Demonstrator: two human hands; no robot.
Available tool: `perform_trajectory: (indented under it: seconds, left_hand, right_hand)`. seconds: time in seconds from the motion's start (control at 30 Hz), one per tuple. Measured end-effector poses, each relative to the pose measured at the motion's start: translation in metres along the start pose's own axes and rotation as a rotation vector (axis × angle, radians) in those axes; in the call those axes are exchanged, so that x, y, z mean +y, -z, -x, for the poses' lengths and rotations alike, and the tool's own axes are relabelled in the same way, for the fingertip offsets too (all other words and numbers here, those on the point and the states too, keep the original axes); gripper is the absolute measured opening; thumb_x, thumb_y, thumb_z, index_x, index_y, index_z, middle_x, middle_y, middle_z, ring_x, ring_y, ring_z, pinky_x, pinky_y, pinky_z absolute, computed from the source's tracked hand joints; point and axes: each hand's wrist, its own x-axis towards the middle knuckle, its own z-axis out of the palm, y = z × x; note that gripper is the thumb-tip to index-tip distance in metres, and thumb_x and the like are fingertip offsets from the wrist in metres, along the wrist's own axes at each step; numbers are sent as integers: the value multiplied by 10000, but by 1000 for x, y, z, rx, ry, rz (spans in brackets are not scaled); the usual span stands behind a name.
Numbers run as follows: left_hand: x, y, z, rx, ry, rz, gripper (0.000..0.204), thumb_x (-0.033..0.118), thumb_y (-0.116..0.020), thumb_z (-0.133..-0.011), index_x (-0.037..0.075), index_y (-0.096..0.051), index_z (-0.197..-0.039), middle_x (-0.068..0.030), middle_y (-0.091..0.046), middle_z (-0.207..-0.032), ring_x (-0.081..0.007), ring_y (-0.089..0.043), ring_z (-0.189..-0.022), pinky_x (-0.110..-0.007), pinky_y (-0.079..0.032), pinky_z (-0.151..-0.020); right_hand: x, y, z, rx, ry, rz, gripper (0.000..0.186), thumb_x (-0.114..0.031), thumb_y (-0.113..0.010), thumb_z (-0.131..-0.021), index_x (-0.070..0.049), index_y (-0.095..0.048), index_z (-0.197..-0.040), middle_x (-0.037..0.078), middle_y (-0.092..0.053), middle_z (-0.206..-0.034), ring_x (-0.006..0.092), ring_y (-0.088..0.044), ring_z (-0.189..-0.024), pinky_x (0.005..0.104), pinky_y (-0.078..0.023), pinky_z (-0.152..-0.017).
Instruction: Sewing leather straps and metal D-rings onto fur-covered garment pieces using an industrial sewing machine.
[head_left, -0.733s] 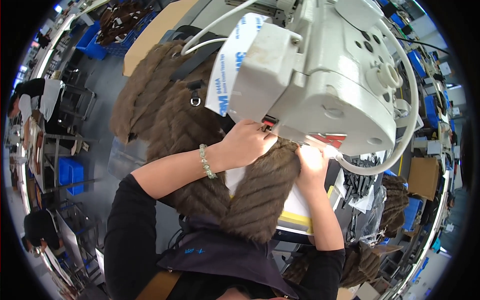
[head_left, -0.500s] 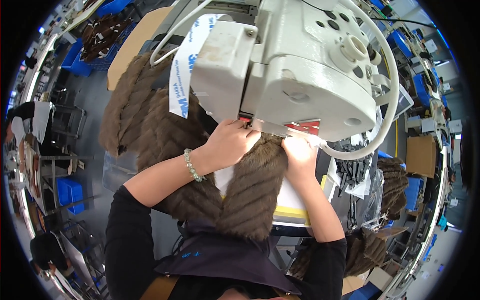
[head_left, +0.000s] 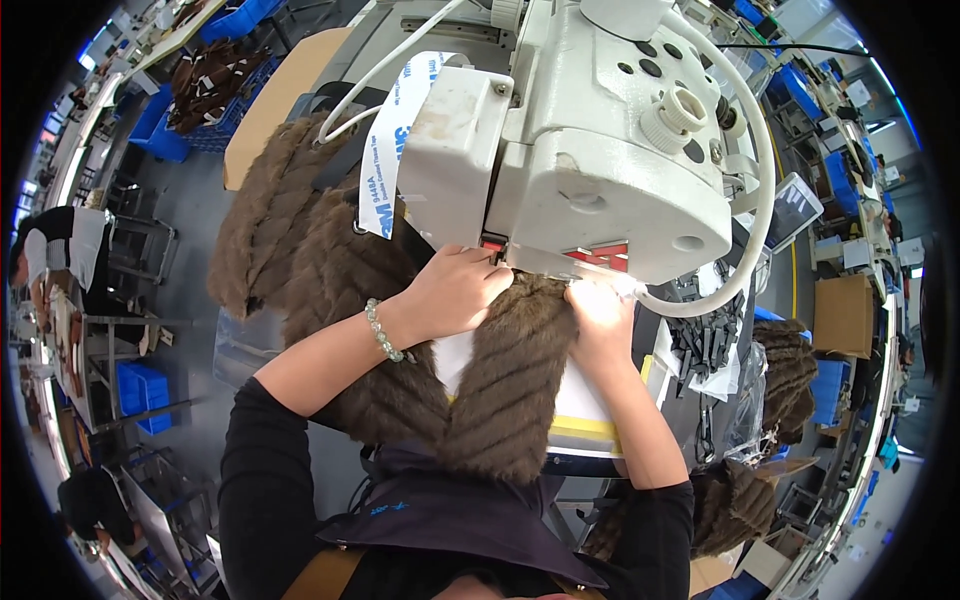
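Note:
A white sewing machine [head_left: 610, 160] stands in front of me, and under its head lies the upper end of a brown fur piece [head_left: 508, 390] with slanting ridges. My left hand [head_left: 455, 288], a beaded bracelet on the wrist, is closed on the left edge of that end, close to the needle area. On the opposite edge my right hand [head_left: 600, 315] grips the fur, brightly lit by the machine's lamp. The fur hangs down toward my lap, and more of it spreads left of my left arm. The needle and most fingertips are hidden.
Several black clips [head_left: 705, 335] lie to the right beside clear plastic. More brown fur [head_left: 785, 380] is heaped farther right. A white paper strip with blue print [head_left: 400, 150] hangs from the machine head. A person [head_left: 65, 250] works at the far left, near a blue bin [head_left: 145, 395].
The whole view has shifted slightly, with the machine sitting a little lower and to the left. Both hands keep their hold on the fur at nearly the same place.

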Motion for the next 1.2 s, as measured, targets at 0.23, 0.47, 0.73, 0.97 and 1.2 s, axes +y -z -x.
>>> perform_trajectory:
  seconds: [0.23,0.47,0.73,0.97,1.2]
  left_hand:
    - [-2,-1,2,51,-40,-35,196,117,-652,-716,81,-614,-905,-33,-614,-849,-180,-610,-939,-339,-442,-763]
    - [-2,-1,2,21,-27,-21,171,116,-654,-717,80,-612,-879,-40,-623,-852,-187,-611,-924,-335,-440,-802]
    - [11,17,-1,60,-168,-199,117,111,-621,-737,56,-593,-837,-48,-615,-832,-205,-614,-868,-328,-465,-756]
    - [40,10,-13,121,-258,-114,165,132,-591,-735,25,-623,-856,-99,-619,-832,-200,-613,-797,-311,-493,-697]
    - [49,-13,-47,13,-197,-66,324,132,-591,-810,-27,-653,-1085,-112,-659,-898,-221,-662,-796,-328,-538,-722]
  right_hand:
    - [3,-1,0,27,0,-63,291,-34,-672,-619,-78,-600,-897,64,-650,-903,256,-628,-845,423,-392,-790]
    - [3,0,3,-12,31,17,321,-33,-681,-602,-76,-580,-904,62,-658,-931,241,-637,-861,425,-399,-799]
    - [-10,5,13,-75,194,189,335,-105,-593,-771,-86,-620,-1104,141,-605,-1260,259,-595,-1107,409,-437,-879]
    - [-13,13,26,-94,352,8,339,-112,-602,-785,29,-638,-1091,193,-635,-1191,320,-622,-1120,423,-503,-954]
    - [-20,15,34,-135,416,-44,315,-95,-617,-749,34,-659,-1033,181,-665,-1102,316,-637,-1100,426,-489,-1007]
